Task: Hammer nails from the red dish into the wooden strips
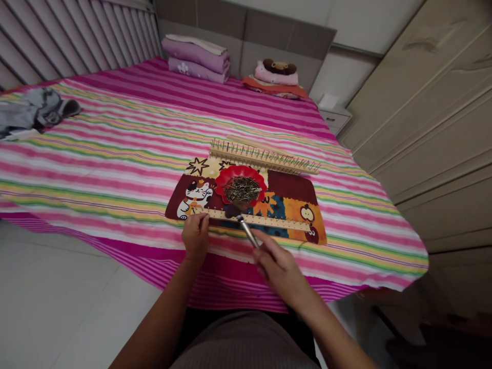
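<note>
My right hand (279, 264) is wrapped around a hammer (249, 233) by its silver shaft. Its dark, blurred head is over a light wooden strip (265, 221) dotted with small holes or nails. At the strip's left end, my left hand (196, 233) is closed in a pinch; whatever is between its fingertips is too small to make out. Just beyond the strip, a red scalloped bowl (221, 180) holds a heap of nails (242, 190). Farther back, more wooden strips (265, 160) bristle with upright nails. All this rests on or beside a patterned mat (292, 184).
The mat lies on a bed with a striped sheet (126, 164). Folded purple bedding (200, 59) and a stack of folded cloths (274, 77) sit by the headboard. Grey clothing (38, 110) lies far left. A wooden wardrobe (434, 138) stands along the right.
</note>
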`<move>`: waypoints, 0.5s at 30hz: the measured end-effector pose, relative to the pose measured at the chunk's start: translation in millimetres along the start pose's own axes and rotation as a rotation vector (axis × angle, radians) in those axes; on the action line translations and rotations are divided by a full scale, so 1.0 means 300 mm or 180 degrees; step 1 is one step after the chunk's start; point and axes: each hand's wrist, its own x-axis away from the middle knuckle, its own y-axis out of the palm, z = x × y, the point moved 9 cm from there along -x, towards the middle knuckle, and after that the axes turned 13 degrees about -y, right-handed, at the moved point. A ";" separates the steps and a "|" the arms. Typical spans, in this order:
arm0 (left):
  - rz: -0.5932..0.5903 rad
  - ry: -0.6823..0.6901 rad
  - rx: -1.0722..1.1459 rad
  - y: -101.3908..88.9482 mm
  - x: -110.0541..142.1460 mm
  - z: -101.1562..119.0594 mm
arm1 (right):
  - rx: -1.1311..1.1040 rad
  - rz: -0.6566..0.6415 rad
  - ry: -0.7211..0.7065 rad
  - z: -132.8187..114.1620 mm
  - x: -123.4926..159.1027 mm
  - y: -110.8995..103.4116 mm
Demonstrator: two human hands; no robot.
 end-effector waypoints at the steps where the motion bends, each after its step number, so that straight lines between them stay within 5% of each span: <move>1: -0.0010 0.0019 0.0006 0.002 0.001 -0.001 | 0.0026 -0.0096 -0.0088 -0.009 -0.020 0.046; 6: -0.0010 0.0077 0.0043 0.009 0.006 -0.013 | 0.0422 -0.0232 -0.0303 0.005 -0.109 0.154; 11: -0.0015 0.0142 0.0077 0.011 0.010 -0.012 | 0.0557 -0.0330 -0.0391 -0.006 -0.138 0.175; 15: -0.0032 0.0145 0.0158 0.008 0.013 -0.007 | 0.0717 -0.0227 -0.0928 -0.088 -0.133 0.169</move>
